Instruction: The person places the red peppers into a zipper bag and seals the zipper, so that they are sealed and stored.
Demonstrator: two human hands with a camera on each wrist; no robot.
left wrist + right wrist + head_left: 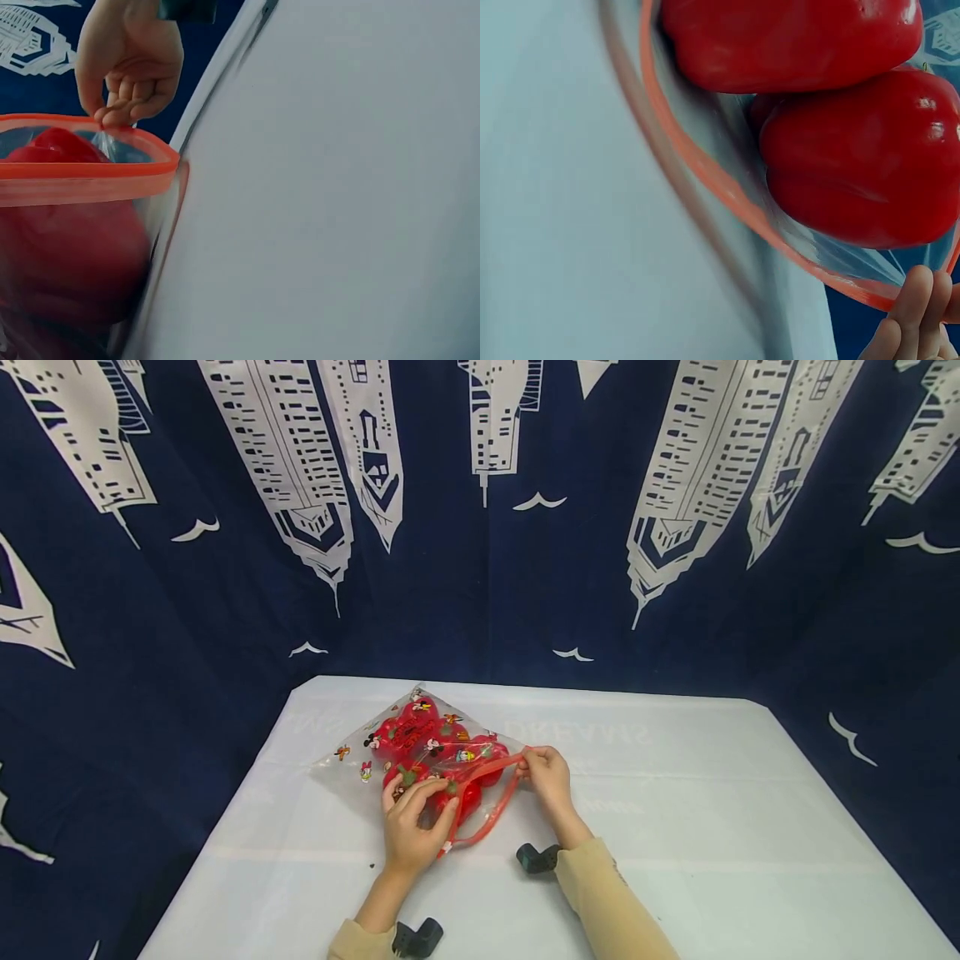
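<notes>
With your right hand pinching the orange rim of the zip bag of red peppers on the counter, keep your left hand curled over the near rim, both grips steady.

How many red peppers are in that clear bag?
2 show clearly in the right wrist view: one red pepper at the top, another below it, both inside the bag near its orange rim. The head view suggests more, hidden behind the print.
</notes>
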